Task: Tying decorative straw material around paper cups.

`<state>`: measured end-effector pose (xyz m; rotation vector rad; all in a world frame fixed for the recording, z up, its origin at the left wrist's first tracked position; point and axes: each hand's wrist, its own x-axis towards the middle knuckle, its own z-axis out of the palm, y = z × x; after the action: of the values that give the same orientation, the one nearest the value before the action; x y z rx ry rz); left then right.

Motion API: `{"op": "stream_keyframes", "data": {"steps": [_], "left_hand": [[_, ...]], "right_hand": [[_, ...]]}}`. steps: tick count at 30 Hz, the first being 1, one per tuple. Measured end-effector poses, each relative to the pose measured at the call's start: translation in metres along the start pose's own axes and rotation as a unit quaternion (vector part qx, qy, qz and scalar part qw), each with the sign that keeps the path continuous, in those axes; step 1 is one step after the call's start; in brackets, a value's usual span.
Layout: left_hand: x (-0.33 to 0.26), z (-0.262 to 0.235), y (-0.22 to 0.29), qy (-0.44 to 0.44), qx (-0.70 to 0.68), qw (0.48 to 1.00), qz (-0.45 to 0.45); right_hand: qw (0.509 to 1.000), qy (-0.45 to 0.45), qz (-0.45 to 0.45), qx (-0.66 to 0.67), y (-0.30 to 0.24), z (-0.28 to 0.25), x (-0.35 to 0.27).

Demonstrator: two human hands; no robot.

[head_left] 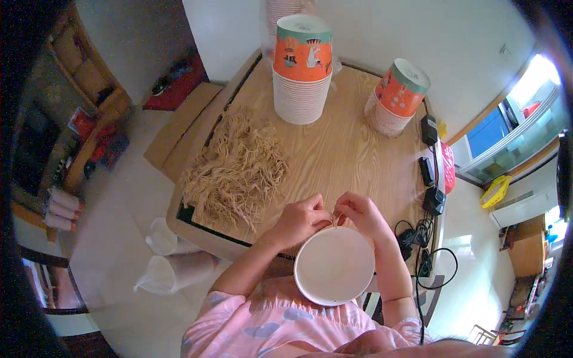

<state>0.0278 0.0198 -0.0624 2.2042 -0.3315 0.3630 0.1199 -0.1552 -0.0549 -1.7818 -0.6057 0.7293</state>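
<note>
Both hands pinch a thin tan string (335, 219) at the far rim of a white paper bowl (334, 265): left hand (303, 219) and right hand (360, 215) closed on it. Left lies a string heap (236, 167); far off, stacked cups (301, 68).

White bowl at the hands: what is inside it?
The white bowl looks empty, plain white inside. Both hands, left hand and right hand, cover its far rim.

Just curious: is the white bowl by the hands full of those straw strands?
No, the bowl looks empty; the strands lie heaped on the table.
</note>
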Motion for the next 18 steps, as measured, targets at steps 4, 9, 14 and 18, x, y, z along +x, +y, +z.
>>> {"op": "stream_keyframes", "data": {"steps": [4,9,14,18], "left_hand": [[0.004,0.002,0.000,0.011,-0.010,0.999,0.034],[-0.001,0.025,-0.021,-0.028,-0.263,0.963,-0.053],[0.005,0.022,-0.014,-0.114,-0.546,0.791,-0.251],[0.005,0.012,-0.016,-0.095,-0.529,0.775,-0.333]], "right_hand": [[0.994,0.040,-0.010,-0.097,-0.021,0.003,-0.011],[0.967,0.083,-0.073,-0.230,-0.029,0.006,-0.023],[0.909,0.121,-0.189,-0.351,-0.034,0.009,-0.027],[0.900,0.134,-0.215,-0.354,-0.037,0.016,-0.029]]}}
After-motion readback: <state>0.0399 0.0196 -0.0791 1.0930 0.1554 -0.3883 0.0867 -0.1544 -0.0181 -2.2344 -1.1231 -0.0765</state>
